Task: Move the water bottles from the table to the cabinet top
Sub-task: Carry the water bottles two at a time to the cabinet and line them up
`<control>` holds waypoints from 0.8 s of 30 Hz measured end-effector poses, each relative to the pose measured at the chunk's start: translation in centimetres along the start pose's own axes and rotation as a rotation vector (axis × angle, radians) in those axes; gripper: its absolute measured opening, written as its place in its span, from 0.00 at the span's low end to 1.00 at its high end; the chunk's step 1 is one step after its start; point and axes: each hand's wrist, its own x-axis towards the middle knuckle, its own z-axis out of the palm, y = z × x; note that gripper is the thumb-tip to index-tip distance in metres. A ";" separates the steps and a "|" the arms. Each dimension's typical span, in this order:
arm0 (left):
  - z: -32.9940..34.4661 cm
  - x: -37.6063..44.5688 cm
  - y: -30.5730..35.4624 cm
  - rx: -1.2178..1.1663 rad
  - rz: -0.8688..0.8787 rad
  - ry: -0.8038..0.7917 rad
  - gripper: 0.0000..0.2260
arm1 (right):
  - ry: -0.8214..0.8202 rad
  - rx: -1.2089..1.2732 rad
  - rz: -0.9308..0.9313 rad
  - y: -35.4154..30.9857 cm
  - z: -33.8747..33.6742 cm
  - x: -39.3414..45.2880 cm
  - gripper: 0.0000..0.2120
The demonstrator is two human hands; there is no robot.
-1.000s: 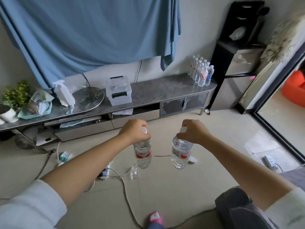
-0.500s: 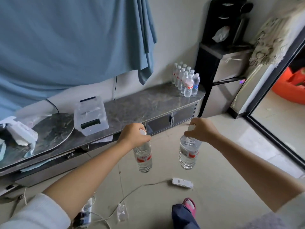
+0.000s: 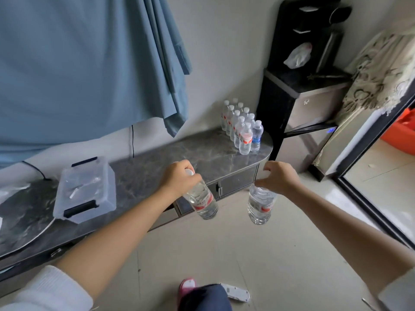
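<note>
i see my left hand (image 3: 179,179) gripping a bottle (image 3: 202,202) by its neck, fingers curled round the cap – it hangs tilted over the front edge of the cabinet top (image 3: 179,153). my right hand (image 3: 279,177) pinches a second bottle (image 3: 260,204) at the cap, upright, above the floor (image 3: 280,254) just off the cabinet's rounded end. a cluster of bottles (image 3: 241,126) stands at the far right end of the cabinet top by the wall – a clear lidded box (image 3: 86,189) sits well to their left
</note>
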 end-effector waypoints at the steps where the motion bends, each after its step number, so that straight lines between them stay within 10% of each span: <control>1: 0.3 1.3 0.5 -0.014 -0.009 0.005 0.16 | 0.011 0.011 0.021 0.5 -0.3 1.4 0.14; 24: 4.3 41.5 15.8 -0.083 0.213 -0.044 0.10 | 0.153 0.034 0.282 4.8 -9.1 35.5 0.09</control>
